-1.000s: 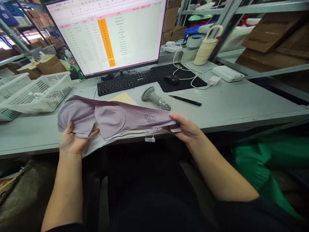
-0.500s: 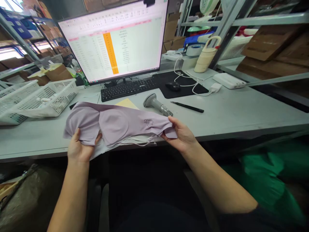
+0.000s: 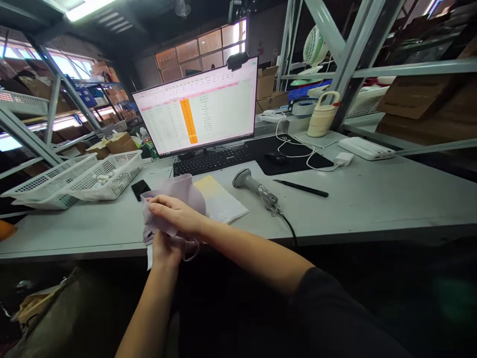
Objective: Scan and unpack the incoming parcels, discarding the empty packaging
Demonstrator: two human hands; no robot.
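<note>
A lilac bra [image 3: 190, 195] is bunched up over the desk's front edge, its band folded across the cups. My left hand [image 3: 166, 250] grips it from below, with the fingers partly hidden by the cloth. Over the top lies my right hand [image 3: 175, 214], its fingers closed on the folded fabric at the left. A thin strap loop and a white tag [image 3: 149, 256] hang beneath. Just behind the bra is a sheet in a clear plastic sleeve [image 3: 223, 201] with a yellow part. A black phone [image 3: 140, 189] lies to its left.
A grey barcode scanner [image 3: 257, 189] and a black pen [image 3: 301, 188] lie right of my hands. Behind stand a monitor [image 3: 219, 114], a keyboard [image 3: 212, 160] and a mouse [image 3: 276, 157]. White baskets [image 3: 108, 179] stand at the left; a power bank [image 3: 367, 148] and cream bottle [image 3: 321, 117] at the right.
My right hand has swung left, folding the bra's stretched-out side over toward my left hand. The view has tilted up, and the plastic sleeve and phone are more exposed.
</note>
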